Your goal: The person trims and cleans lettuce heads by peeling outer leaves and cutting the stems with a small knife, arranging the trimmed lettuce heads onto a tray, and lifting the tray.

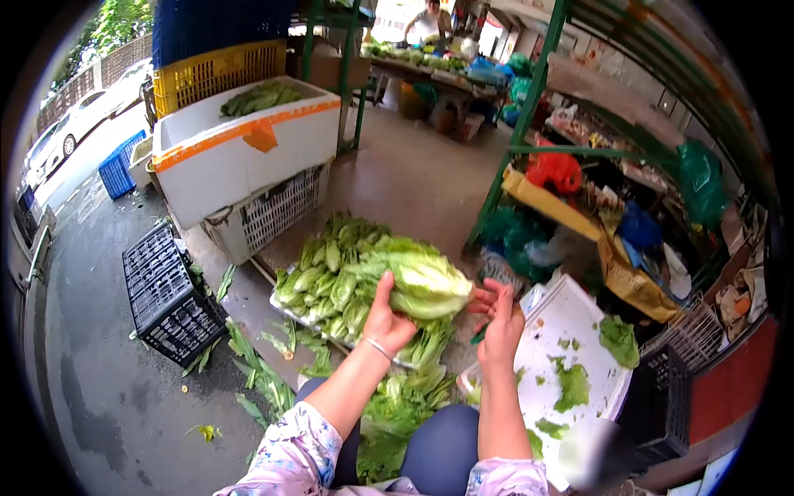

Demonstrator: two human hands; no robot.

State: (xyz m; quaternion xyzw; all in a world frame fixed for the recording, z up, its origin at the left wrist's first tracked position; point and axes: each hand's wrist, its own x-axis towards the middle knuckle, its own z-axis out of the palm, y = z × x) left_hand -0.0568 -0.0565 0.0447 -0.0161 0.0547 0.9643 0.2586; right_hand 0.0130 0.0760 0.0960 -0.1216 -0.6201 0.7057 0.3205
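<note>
A large head of green lettuce [422, 281] lies across my left hand [389, 322], its cut base pointing right. My left fingers go under the head and the thumb rests on its near side. At the base, my right hand [499, 318] has bent fingers, and a small dark green thing shows beside them; what it is I cannot make out. Behind and left of the held head, more lettuce heads [318, 281] are piled on a white tray [287, 307]. Loose leaves [393, 413] lie between my knees.
A white foam box [248, 157] with an orange-taped rim stands on a crate at the back left. A black crate [169, 289] is on the ground left. At right are a white board [538, 347] with leaf scraps and a green metal rack [529, 107]. A person [430, 23] stands far back.
</note>
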